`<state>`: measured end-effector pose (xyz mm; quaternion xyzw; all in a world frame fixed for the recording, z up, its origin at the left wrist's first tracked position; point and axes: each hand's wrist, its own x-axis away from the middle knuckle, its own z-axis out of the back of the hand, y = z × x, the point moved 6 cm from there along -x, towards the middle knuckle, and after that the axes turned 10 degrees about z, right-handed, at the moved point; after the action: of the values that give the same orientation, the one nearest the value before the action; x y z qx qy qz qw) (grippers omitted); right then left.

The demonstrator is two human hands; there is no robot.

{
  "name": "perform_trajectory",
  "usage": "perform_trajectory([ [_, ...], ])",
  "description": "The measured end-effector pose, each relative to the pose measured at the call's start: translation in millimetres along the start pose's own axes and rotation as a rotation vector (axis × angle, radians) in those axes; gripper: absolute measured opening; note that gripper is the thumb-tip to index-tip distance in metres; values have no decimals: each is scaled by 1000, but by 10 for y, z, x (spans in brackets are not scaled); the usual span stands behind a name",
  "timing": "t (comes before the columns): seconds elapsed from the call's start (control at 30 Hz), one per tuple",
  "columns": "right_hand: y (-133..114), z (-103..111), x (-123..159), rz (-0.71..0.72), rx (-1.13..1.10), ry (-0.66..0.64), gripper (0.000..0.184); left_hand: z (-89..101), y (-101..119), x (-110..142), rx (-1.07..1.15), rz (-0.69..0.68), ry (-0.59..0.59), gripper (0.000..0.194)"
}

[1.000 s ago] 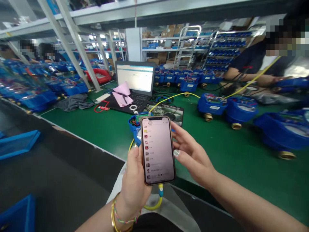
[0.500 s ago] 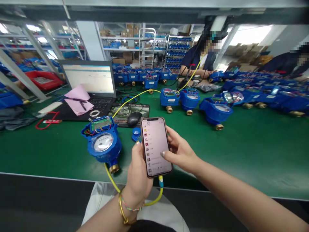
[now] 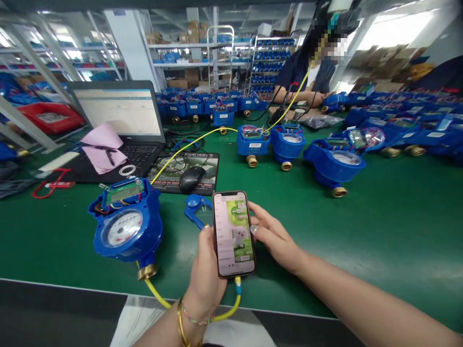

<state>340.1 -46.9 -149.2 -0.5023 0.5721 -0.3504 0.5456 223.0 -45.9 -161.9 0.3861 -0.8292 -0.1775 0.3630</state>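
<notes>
A smartphone (image 3: 235, 241) sits upright in my left hand (image 3: 208, 270), whose thumb lies along its left edge. My right hand (image 3: 277, 238) grips the phone's right side, thumb at the screen's edge and fingers partly hidden behind. The screen shows a pale list with a green picture over its right part. A yellow cable (image 3: 231, 306) with a blue collar is plugged into the phone's lower end. Left of my hands stands a blue water meter (image 3: 125, 231) with its top display and wires exposed. A blue ring-shaped part (image 3: 193, 207) lies just behind the phone.
A laptop (image 3: 119, 108) with pink paper (image 3: 103, 147) on it stands at the back left. Near it is a black mouse (image 3: 191, 178) on a mat. More blue meters (image 3: 336, 161) fill the right and back of the green bench (image 3: 289, 193). A person (image 3: 302, 79) sits opposite.
The phone screen has gone from a plain list to one with a green picture sliding over it. My right thumb has moved right to the screen's edge. The view has shifted slightly.
</notes>
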Motion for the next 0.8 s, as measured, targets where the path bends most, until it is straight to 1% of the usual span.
perform_trajectory([
  [0.1,-7,-4,22,-7,-5,-17,59,17,-20,15,6,-4,-10,38],
  [0.23,-23,1,24,-10,6,-19,56,31,-31,37,-8,-3,-11,39],
  [0.57,-32,-36,-2,-53,-11,-2,58,55,-19,50,-27,-20,-9,40],
  [0.8,-30,-24,-5,-54,4,-13,58,63,-43,46,-8,5,-3,40],
])
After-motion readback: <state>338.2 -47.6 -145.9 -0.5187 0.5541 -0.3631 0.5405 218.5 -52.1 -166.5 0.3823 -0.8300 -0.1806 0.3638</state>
